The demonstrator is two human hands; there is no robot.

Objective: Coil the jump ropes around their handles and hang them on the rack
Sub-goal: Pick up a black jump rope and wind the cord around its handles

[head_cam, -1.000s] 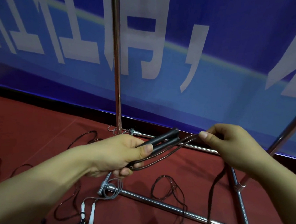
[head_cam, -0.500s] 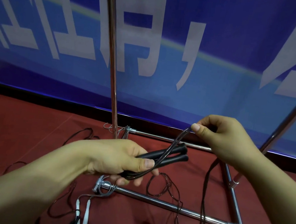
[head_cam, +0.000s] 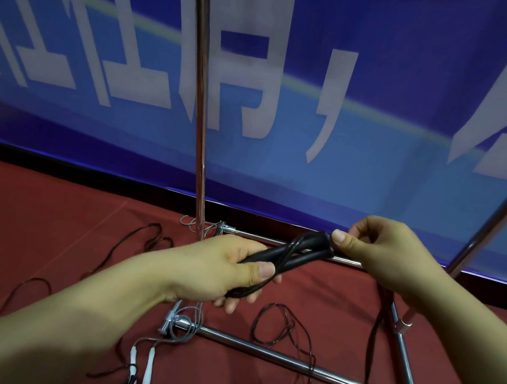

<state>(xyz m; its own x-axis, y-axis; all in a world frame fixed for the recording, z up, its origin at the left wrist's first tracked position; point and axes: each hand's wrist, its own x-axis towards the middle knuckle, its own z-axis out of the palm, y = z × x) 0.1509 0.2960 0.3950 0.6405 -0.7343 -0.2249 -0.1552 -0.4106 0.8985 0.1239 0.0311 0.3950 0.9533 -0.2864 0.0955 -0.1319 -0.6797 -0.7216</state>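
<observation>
My left hand [head_cam: 221, 273] grips two black jump-rope handles [head_cam: 289, 253] held side by side, pointing up and to the right. A dark cord [head_cam: 374, 336] is looped over the handles. My right hand [head_cam: 377, 251] pinches that cord at the handles' far tips, and the rest of the cord hangs down from it to the floor. The chrome rack [head_cam: 284, 359] stands in front of me, with its upright pole [head_cam: 200, 108] at the left and its base bars on the red floor.
Loose dark cords [head_cam: 134, 242] lie scattered over the red carpet at the left. A jump rope with white handles [head_cam: 147, 371] and a grey cord lies by the rack's near left foot. A blue banner [head_cam: 383, 80] fills the wall behind. A slanted rack pole [head_cam: 493, 223] rises at the right.
My right hand has brought the cord over to the handles' tips, adding a turn around them. My left hand has kept its grip and tilted the handles upward.
</observation>
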